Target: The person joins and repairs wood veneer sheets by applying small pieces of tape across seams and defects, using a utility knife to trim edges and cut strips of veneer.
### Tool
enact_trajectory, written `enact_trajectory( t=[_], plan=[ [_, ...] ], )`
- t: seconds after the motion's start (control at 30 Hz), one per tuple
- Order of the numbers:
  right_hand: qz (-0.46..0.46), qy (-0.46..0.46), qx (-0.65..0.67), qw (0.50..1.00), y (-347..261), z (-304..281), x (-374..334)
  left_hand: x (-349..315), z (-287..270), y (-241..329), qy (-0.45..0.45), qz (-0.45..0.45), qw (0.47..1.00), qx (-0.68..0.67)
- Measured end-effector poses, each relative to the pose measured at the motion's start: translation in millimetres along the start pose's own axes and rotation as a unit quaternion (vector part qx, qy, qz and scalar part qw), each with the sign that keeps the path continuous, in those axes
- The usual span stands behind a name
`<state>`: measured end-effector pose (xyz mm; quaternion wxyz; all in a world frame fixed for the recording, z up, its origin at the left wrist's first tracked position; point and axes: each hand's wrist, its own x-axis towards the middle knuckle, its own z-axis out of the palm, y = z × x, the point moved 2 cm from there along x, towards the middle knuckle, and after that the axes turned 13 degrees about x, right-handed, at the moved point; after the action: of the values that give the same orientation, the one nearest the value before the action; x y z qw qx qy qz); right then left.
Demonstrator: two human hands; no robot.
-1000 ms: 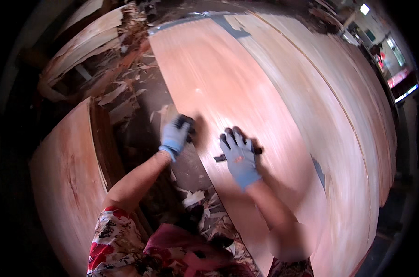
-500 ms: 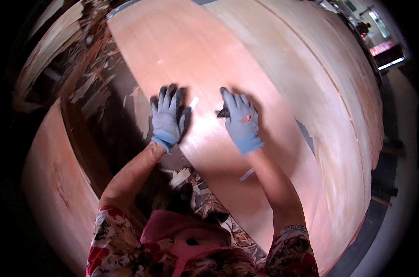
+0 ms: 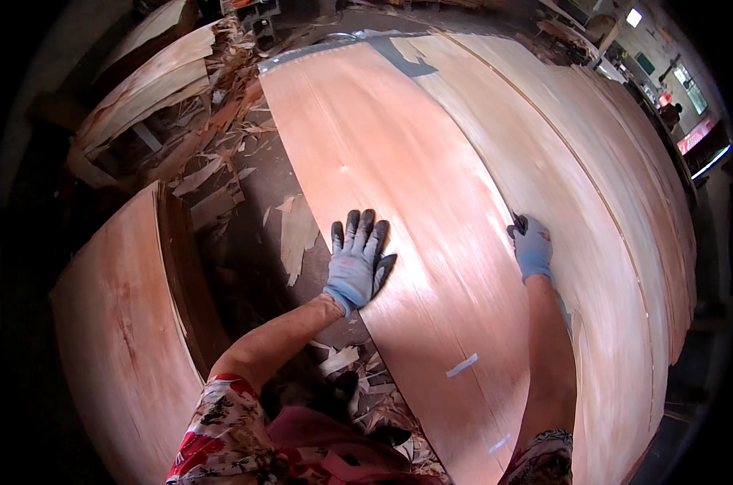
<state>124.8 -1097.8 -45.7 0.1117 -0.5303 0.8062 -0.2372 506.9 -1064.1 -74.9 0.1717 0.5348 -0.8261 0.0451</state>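
A long pinkish wood veneer sheet stretches away in front of me. My left hand, in a grey glove with dark fingertips, lies flat near its left edge with the fingers spread. At the sheet's right edge, my gloved right hand is closed around a small dark pointed tool, mostly hidden by the fingers; its exact kind does not show. Paler veneer sheets lie beside and partly under the pinkish one. Two short white tape strips, the farther one and the nearer one, stick to the sheet.
A thick stack of veneer stands at the left, with more curved sheets behind it. Torn veneer scraps litter the dark floor between the stacks. Grey sheeting shows under the far end. Far right, a dark figure appears.
My right hand has moved from the middle of the pinkish sheet to its right edge. My left hand remains flat near the left edge. The view has shifted, showing more of the far end.
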Motion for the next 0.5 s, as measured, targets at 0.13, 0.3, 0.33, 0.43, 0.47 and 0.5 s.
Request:
enact_trajectory(
  t=[0.13,0.3,0.33,0.43,0.47,0.5],
  plan=[
    [-0.019,0.035,0.033,0.999,-3.0,-5.9,-3.3,7.4,3.4,1.3,-0.014,-0.011,1.0,0.001],
    [-0.076,0.097,-0.004,0.992,32.9,4.2,9.3,20.0,12.7,8.4,-0.001,0.0,1.0,0.008],
    [-0.078,0.097,0.006,0.992,34.2,7.7,6.3,20.5,13.8,7.8,0.0,-0.001,1.0,0.01],
    [-0.075,0.084,0.018,0.993,27.8,13.8,-3.1,19.2,16.8,7.4,0.009,-0.001,1.0,0.015],
    [-0.069,0.072,0.011,0.995,24.6,12.2,-4.7,19.0,18.1,7.9,0.003,-0.004,1.0,0.013],
    [-0.063,0.06,0.004,0.996,19.0,9.2,-6.6,19.8,17.0,7.7,-0.003,-0.007,1.0,0.011]
  ],
)
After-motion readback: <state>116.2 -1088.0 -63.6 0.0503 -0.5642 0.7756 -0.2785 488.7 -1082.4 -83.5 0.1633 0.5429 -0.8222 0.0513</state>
